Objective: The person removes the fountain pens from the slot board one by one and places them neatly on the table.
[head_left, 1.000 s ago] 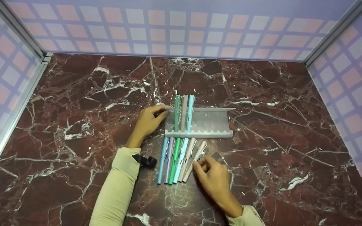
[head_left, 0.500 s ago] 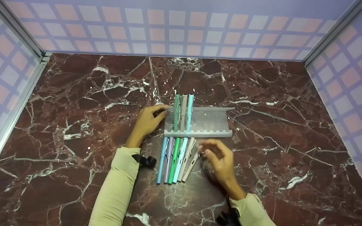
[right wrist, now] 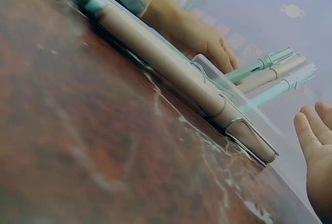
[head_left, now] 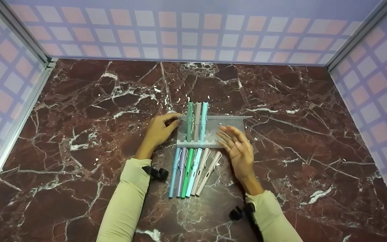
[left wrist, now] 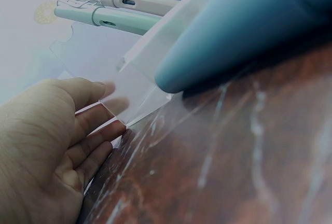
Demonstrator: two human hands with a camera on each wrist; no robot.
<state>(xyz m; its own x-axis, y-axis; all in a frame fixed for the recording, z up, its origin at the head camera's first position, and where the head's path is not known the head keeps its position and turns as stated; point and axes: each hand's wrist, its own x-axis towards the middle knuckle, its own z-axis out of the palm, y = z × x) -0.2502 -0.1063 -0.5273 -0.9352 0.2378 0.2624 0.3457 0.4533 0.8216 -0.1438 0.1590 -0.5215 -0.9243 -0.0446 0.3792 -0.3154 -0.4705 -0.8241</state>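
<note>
My left hand grips the left edge of a clear pen rack; in the left wrist view its fingers show through the transparent plastic. Lying across the rack's left part are a dark green pen, a taupe pen and a light blue pen. My right hand holds nothing, its fingers extended over the rack's right part, palm turned left. In front of the rack lies a row of capped pens: blue, purple, green, pale blue, and two beige ones, the rightmost beige pen slanted.
Under everything is a dark red marbled tabletop. Checked panels enclose it at the back and both sides. A black wrist strap with a small device sits on my left sleeve, and a similar one on the right.
My right hand has left the rightmost beige pen and moved up and forward to the rack, its fingers opening out. The left hand stays at the rack's edge. The pens lie as before.
</note>
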